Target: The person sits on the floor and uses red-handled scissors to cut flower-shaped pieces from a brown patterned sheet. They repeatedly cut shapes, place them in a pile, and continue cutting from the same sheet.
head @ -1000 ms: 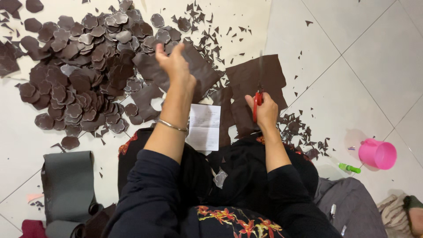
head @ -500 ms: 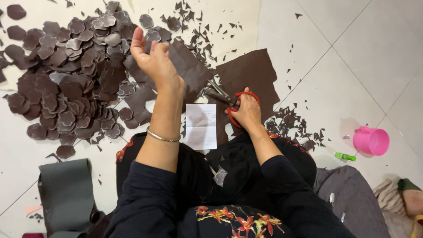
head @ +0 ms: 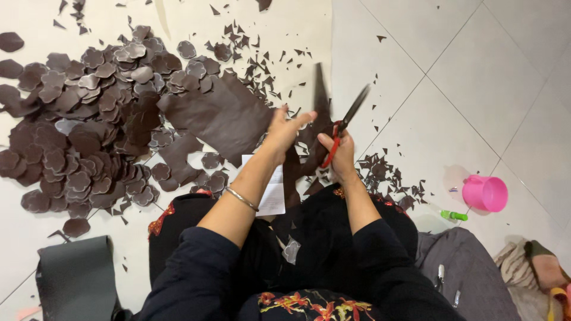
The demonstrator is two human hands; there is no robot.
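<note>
Scissors (head: 344, 123) w/ red handles sit in the right hand (head: 336, 150), fingers curled through the loops, dark blades parted a little and pointing up and away from the body. Left hand (head: 284, 129) is raised just beside it, fingers closed in a pinch on a strip of dark brown sheet (head: 320, 98) that stands up between the two hands; the index finger sticks out toward the blades. Blades are right next to the strip's edge, but motion blur there means I can't tell if they touch it. A thin metal bangle (head: 241, 198) rings the left forearm.

Below the hands, a white paper slip (head: 275, 193) lies on the person's black-clothed lap. A larger brown sheet piece (head: 223, 116) lies flat on the floor just left of the left hand. Further left, a big heap of brown flower-shaped cutouts (head: 77, 119) covers the pale floor, w/ small triangular scraps (head: 262, 65) scattered above and more scraps (head: 386, 175) to the right of the lap.

Well apart on the right: a pink plastic cup (head: 485, 193) on the tile, w/ a small green object (head: 454, 215) near it. A grey sheet roll (head: 74, 279) sits at bottom left, and grey cloth (head: 470, 273) lies at bottom right.
</note>
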